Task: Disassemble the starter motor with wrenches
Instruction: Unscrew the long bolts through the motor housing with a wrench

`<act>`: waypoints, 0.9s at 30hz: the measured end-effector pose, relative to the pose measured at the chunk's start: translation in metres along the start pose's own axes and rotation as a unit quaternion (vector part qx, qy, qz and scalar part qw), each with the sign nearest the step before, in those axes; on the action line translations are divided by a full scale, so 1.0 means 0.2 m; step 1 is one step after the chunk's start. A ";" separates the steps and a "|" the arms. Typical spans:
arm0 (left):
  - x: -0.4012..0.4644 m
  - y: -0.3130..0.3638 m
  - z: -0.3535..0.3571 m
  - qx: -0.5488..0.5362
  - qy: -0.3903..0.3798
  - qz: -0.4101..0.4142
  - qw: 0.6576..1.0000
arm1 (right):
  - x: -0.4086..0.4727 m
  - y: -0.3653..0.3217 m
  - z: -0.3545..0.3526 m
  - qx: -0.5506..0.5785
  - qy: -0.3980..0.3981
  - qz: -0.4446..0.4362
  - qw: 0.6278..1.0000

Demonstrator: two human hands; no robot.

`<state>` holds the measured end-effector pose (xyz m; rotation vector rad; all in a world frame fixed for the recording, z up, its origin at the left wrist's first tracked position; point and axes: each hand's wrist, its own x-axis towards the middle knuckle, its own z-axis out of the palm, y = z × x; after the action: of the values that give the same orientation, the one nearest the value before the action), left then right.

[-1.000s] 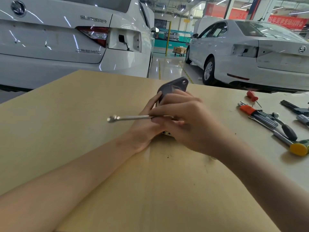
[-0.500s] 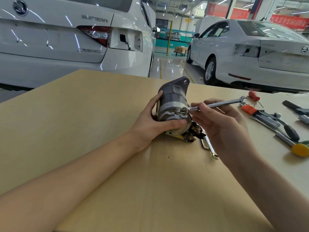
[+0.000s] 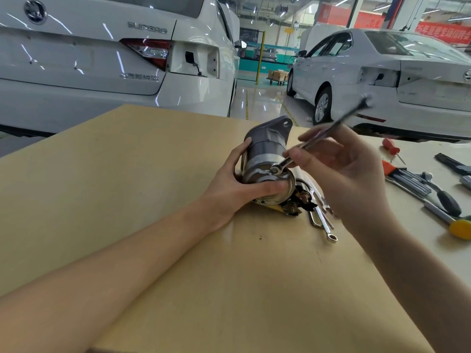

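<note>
Two hands work at the centre of the frame over a tan worktop [image 3: 127, 174]. The left hand [image 3: 237, 184] is wrapped around the starter motor [image 3: 265, 159], which rests on the worktop with its flanged end pointing away, thumb across the near end cap. The right hand [image 3: 341, 169] pinches a wrench [image 3: 318, 136] between its fingers; the wrench's lower end sits on a bolt at the cap's rim, its shaft slanting up to the right and blurred. Just right of the motor lie spare wrenches [image 3: 323, 220]. Screwdrivers [image 3: 418, 184] lie at the right edge. White cars [image 3: 102, 59] stand behind.
</note>
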<state>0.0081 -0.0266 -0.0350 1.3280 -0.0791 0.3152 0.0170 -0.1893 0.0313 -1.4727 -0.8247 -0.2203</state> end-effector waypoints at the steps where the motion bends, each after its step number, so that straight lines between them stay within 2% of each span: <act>1: 0.00 0.00 0.00 0.000 0.002 -0.002 1.000 | 0.02 -0.02 0.01 -0.063 -0.019 -0.034 0.997; 3: -0.01 0.00 0.00 0.006 0.003 -0.005 1.000 | 0.08 -0.06 0.06 -0.192 -0.081 -0.091 0.974; 4: -0.01 0.00 0.00 0.016 -0.002 -0.002 1.000 | 0.11 -0.07 0.08 -0.253 -0.133 -0.118 0.951; 7: -0.02 0.00 -0.02 0.063 -0.018 0.004 0.998 | 0.13 -0.08 0.15 -0.438 -0.314 -0.200 0.818; 8: -0.02 0.00 -0.02 0.067 -0.021 -0.003 0.998 | 0.12 -0.07 0.16 -0.459 -0.335 -0.215 0.795; 9: -0.02 -0.01 -0.03 0.064 -0.025 -0.008 0.998 | 0.11 -0.06 0.15 -0.446 -0.333 -0.227 0.799; 10: -0.02 -0.02 -0.03 0.057 -0.028 -0.007 0.998 | 0.09 -0.05 0.14 -0.408 -0.316 -0.235 0.824; 11: -0.02 -0.02 -0.03 0.052 -0.028 -0.004 0.998 | 0.06 -0.03 0.12 -0.350 -0.281 -0.229 0.864; 13: -0.02 0.00 -0.02 0.042 -0.018 -0.002 0.999 | 0.01 0.01 0.07 -0.179 -0.177 -0.157 0.955; 14: -0.02 0.02 -0.01 0.031 -0.012 -0.005 0.999 | -0.01 0.03 0.06 -0.071 -0.125 -0.098 0.985; 15: -0.02 0.02 0.00 0.023 -0.007 -0.009 1.000 | -0.03 0.05 0.04 0.033 -0.077 -0.036 0.996; 17: -0.02 0.02 0.01 0.025 0.000 -0.014 1.000 | -0.04 0.07 0.00 0.168 -0.023 0.065 0.983; 19: -0.02 0.02 0.01 0.021 0.006 -0.015 1.000 | -0.04 0.08 -0.02 0.224 -0.004 0.116 0.968; 22: -0.02 0.03 0.01 0.015 0.006 -0.018 1.000 | -0.04 0.09 0.00 0.270 0.010 0.136 0.953; 27: -0.02 0.03 0.01 0.013 0.007 -0.018 1.000 | -0.04 0.10 0.01 0.264 0.012 0.131 0.956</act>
<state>0.0024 -0.0284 -0.0300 1.3517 -0.0382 0.2958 0.0232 -0.1868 0.0107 -1.0535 -0.5974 0.1745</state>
